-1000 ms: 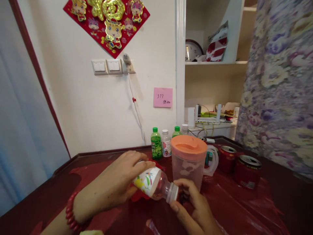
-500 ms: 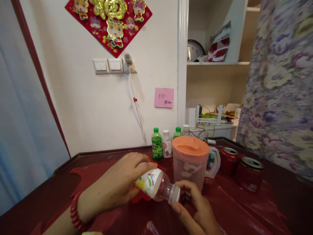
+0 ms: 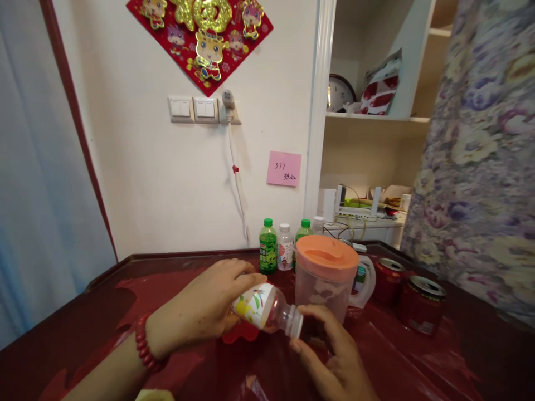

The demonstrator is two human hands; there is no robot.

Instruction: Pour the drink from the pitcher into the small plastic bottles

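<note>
A clear plastic bottle (image 3: 278,312) with a white, fruit-printed label lies tilted over the table, its neck pointing right and slightly down. My left hand (image 3: 211,298), with a red bead bracelet at the wrist, is wrapped around the labelled body. At the neck end, the thumb and forefinger of my right hand (image 3: 336,351) pinch the white bottle cap (image 3: 296,324) from both sides; its other fingers are curled. Just behind the cap stands a clear pitcher (image 3: 320,295) with an orange lid. Below the bottle, a red scalloped dish (image 3: 240,332) is partly covered by my left hand.
Green-capped bottle (image 3: 268,248) and white-capped bottle (image 3: 285,250) stand at the back, more bottles behind the pitcher. Two red cans (image 3: 422,306) are at the right. The dark red table (image 3: 175,356) has a wrinkled cover. Something pale yellow (image 3: 154,395) shows at the front edge.
The view has shifted a little. Both hands stay on the bottle and its cap, the bottle's neck slightly higher and further left in view.
</note>
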